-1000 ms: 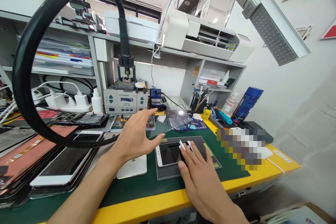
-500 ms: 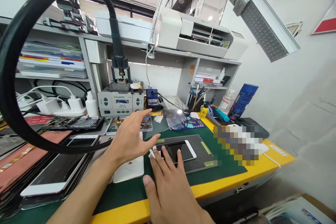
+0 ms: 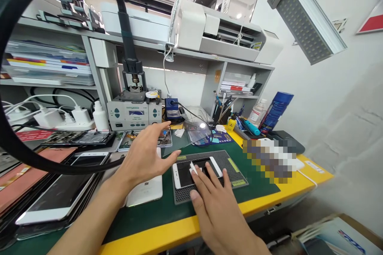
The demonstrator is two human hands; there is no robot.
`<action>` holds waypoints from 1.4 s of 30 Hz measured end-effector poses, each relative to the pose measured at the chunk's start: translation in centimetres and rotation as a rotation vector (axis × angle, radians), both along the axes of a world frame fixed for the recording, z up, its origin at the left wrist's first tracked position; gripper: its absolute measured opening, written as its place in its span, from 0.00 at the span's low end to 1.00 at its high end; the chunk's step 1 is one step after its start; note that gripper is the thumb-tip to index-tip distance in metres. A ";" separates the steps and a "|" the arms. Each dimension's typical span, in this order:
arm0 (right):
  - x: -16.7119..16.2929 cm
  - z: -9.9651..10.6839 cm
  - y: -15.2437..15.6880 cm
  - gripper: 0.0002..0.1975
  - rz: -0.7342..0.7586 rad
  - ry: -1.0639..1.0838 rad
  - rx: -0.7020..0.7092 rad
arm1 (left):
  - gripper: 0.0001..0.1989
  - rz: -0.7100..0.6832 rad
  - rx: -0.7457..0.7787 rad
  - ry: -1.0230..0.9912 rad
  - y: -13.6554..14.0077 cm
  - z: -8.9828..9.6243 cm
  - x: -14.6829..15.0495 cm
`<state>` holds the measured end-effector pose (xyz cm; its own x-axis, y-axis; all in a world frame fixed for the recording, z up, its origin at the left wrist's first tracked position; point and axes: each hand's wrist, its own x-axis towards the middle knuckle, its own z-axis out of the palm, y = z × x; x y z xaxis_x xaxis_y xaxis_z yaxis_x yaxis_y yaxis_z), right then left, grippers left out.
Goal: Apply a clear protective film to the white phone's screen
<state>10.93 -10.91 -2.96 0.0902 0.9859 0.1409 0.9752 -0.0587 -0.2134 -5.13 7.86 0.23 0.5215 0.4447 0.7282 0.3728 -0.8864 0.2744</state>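
Phone [image 3: 183,173] on mat [image 3: 183,196], green bench [image 3: 260,189], grey shelves [image 3: 212,93]

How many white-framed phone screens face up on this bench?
2: one phone screen on the grey mat, partly covered by the right hand; one screen panel atop the stack on the picture's left. More may be hidden in that stack.

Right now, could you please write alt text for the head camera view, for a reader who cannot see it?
A person's right hand holds a white tissue against the black screen of a white-framed phone lying on a gray mat. The left hand hovers nearby, fingers spread, over a cluttered workbench.
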 end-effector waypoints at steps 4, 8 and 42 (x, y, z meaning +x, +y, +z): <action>2.5 -0.1 -0.5 0.29 -0.067 -0.038 0.004 | 0.34 -0.006 0.001 0.006 0.0 0.0 0.0; 4.5 -0.3 -0.7 0.28 -0.090 -0.039 0.011 | 0.35 -0.009 -0.006 0.015 -0.2 0.0 -0.2; -2.7 0.5 1.2 0.30 0.103 0.087 0.005 | 0.33 -0.026 -0.027 0.000 -0.7 0.1 0.1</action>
